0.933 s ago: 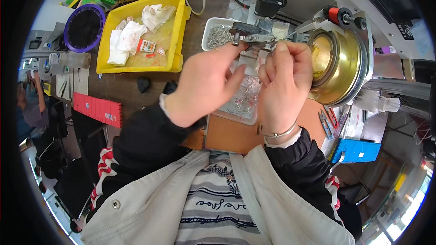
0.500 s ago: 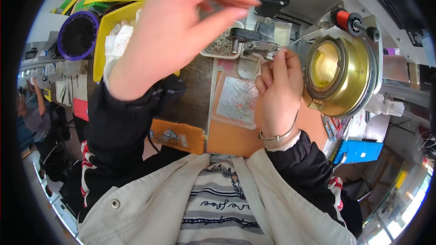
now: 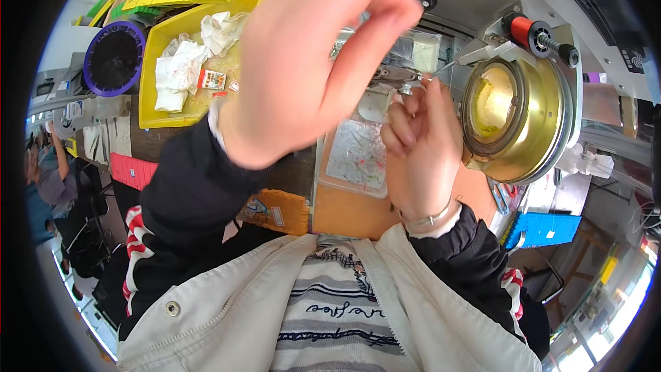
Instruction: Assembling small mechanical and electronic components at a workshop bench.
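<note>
My left hand (image 3: 310, 62) is raised high over the bench, large and slightly blurred, its thumb and forefinger pinched together. Whatever that pinch holds, if anything, is too small to make out. Under it sits a small metal clamp fixture (image 3: 399, 76), partly hidden by the hand. My right hand (image 3: 428, 145) is at the fixture's right end, with thumb and forefinger closed at its tip beside a thin metal rod (image 3: 445, 67). What lies between those fingertips is too small to name. A round brass-coloured machine drum (image 3: 533, 120) stands just right of this hand.
A red spool (image 3: 521, 29) is mounted above the drum. Below the fixture lies a clear shallow tray (image 3: 354, 155) with thin wire scraps. At left are a yellow bin (image 3: 155, 107) with crumpled paper and a purple-rimmed round container (image 3: 115, 58). Scissors and a blue board (image 3: 547, 229) lie at right.
My left hand has moved right and its thumb and forefinger, apart before, now meet; it covers more of the fixture and uncovers the yellow bin. The right hand stays at the fixture's tip.
</note>
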`<state>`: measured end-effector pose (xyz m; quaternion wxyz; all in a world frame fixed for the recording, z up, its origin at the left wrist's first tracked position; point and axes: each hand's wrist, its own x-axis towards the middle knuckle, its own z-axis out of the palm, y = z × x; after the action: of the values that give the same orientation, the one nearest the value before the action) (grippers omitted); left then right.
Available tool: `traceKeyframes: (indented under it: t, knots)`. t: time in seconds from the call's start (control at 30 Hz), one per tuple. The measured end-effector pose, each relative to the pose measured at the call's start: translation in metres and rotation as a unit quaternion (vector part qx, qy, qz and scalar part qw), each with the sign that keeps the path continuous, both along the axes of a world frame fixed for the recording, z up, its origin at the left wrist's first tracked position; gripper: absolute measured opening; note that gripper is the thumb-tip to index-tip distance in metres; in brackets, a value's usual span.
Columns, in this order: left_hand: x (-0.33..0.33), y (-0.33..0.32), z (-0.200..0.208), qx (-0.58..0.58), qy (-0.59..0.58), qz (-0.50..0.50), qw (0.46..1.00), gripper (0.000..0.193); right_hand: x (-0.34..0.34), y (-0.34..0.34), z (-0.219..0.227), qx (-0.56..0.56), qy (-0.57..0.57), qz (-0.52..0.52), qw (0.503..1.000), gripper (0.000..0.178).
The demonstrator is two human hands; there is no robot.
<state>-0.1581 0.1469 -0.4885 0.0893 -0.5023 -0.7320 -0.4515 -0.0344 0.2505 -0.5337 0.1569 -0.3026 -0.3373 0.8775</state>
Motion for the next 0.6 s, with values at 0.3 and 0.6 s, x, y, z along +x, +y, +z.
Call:
traceKeyframes:
  t: [0.3,0.6]
  knots:
    - [0.055,-0.036,-0.034,0.102,0.178,-0.193,0.959,0.026,0.033,-0.003,0.002,-0.003,0.162,0.139,0.977,0.012]
    - [0.045,-0.028,-0.02,-0.049,0.14,-0.092,0.985,0.042,0.067,0.005,0.0,0.064,0.125,0.229,0.963,0.007]
